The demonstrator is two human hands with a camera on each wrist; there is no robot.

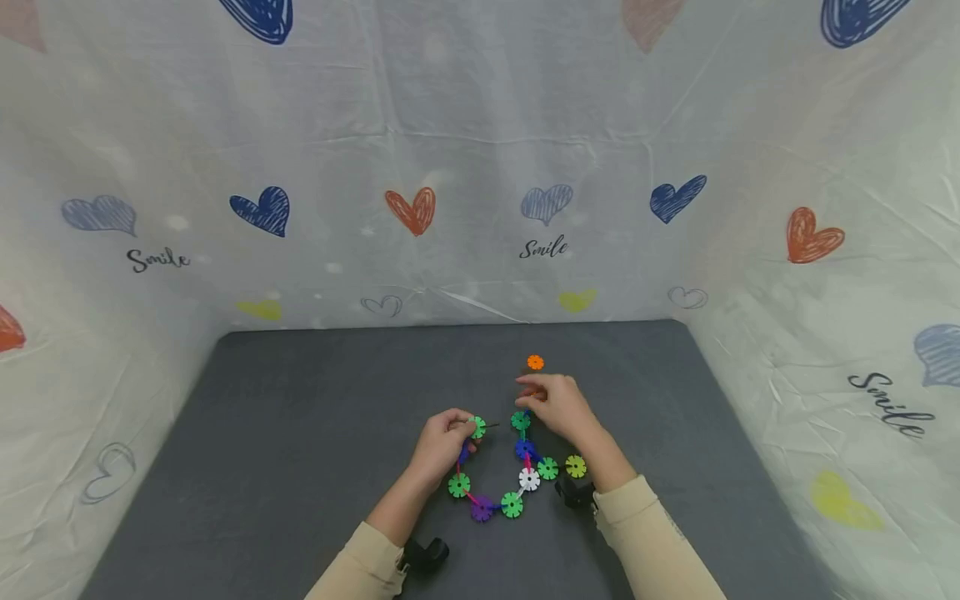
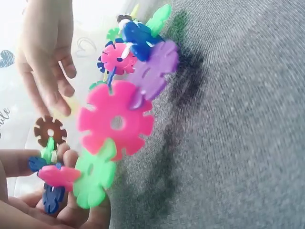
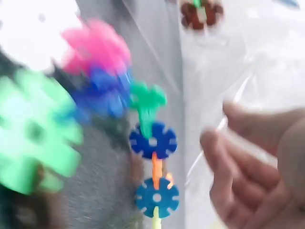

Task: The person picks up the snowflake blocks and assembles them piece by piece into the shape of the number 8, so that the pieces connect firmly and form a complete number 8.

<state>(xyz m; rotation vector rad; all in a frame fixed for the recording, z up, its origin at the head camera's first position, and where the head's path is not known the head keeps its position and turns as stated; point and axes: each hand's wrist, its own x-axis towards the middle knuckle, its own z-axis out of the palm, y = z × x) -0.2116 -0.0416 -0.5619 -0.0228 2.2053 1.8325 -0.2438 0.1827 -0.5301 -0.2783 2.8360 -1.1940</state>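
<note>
A chain of interlocking notched plastic discs curves between the hands, with a purple disc [image 1: 482, 509], a white disc [image 1: 528, 479] and several green and blue ones. My left hand [image 1: 437, 446] pinches its left end, at a light green disc [image 1: 477, 427]. In the left wrist view, a brown disc [image 2: 50, 131] tips that end, beyond the fingertips, and a pink disc [image 2: 90, 125] hangs further along. My right hand [image 1: 558, 407] hovers by the chain's other end, near a teal-green disc [image 1: 521, 421]. Its thumb and bent fingers stand apart in the right wrist view [image 3: 257, 162], with nothing visible between them.
An orange disc [image 1: 535, 362] appears beyond the right hand. A light green disc [image 1: 547, 468] and a yellow disc [image 1: 575, 466] branch off at the right, close to the wrist camera [image 1: 575, 492]. The dark grey table [image 1: 300, 400] meets white heart-printed cloth [image 1: 465, 250] at back and sides.
</note>
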